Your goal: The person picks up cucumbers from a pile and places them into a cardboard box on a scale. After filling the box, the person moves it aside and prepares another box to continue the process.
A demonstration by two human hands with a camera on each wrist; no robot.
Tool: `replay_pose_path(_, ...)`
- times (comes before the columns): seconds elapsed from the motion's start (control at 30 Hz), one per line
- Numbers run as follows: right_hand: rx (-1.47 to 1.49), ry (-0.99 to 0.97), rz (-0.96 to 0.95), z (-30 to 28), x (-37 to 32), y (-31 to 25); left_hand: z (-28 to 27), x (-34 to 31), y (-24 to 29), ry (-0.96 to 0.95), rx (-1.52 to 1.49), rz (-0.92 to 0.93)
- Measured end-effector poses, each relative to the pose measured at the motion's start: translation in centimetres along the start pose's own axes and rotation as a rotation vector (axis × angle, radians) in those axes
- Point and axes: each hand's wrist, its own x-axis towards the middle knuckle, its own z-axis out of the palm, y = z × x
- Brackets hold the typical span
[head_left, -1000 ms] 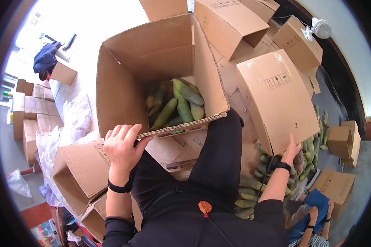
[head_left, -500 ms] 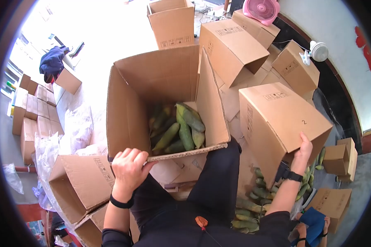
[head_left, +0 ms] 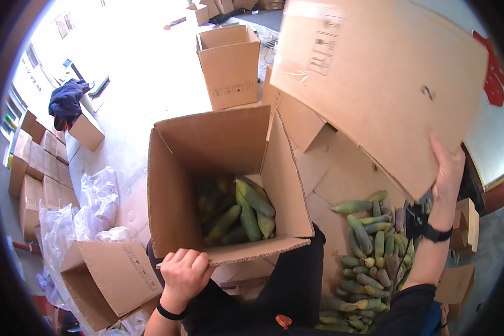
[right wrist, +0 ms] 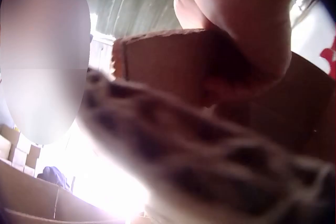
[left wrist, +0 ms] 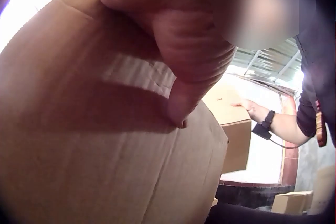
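Note:
An open cardboard box (head_left: 288, 193) stands in front of the person's legs, with large green and yellowish cucumbers (head_left: 251, 218) at its bottom. At its near left edge the left hand (head_left: 186, 275) grips the rim; in the left wrist view the thumb of that left hand (left wrist: 191, 61) lies along the cardboard wall. A second cardboard box (head_left: 375, 84), marked "2", is tilted and held up at the right. The right hand (head_left: 449, 171) holds this box by its near edge, fingers hidden under the cardboard. In the right wrist view, the right hand (right wrist: 247, 29) curls over a cardboard edge.
A pile of cucumbers (head_left: 369, 269) lies on the floor at the right. An open box (head_left: 117, 277) lies on its side at the left, beside clear plastic bags (head_left: 92, 201). Another open box (head_left: 229, 70) stands ahead. Boxes are stacked (head_left: 42, 173) at the far left.
The right hand has lifted the box marked "2" up and forward, showing more of the cucumber pile. The left hand stays on the box rim; the head view has shifted.

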Motion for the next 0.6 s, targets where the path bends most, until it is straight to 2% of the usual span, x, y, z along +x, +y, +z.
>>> replay_pose_path(0.03,-0.046,-0.055,-0.071,1.7,1.3,-0.1,0.0,-0.1,-0.1,-0.005,0.003,0.001)
replay_pose_path(0.17,-0.082,-0.291,-0.125,8.8,6.3,0.2,-0.1,-0.5,-0.3,-0.067,0.007,-0.009)
replay_pose_path(0.23,-0.138,-0.398,-0.248,12.6,8.9,1.3,0.2,-0.5,-0.5,-0.054,-0.003,-0.005)
replay_pose_path(0.33,-0.122,-0.484,-0.271,17.9,10.7,2.4,0.3,-0.3,-0.7,-0.044,0.006,0.01)
replay_pose_path(0.37,-0.241,-0.56,-0.369,19.3,11.2,2.5,0.3,-0.4,-0.8,-0.048,0.008,0.013)
replay_pose_path(0.4,-0.363,-0.637,-0.467,20.6,11.4,2.9,0.3,-0.6,-0.9,-0.075,0.023,0.024)
replay_pose_path(0.6,-0.512,-0.781,-0.543,25.7,12.2,7.8,-0.8,0.3,-0.3,-0.052,-0.035,0.002)
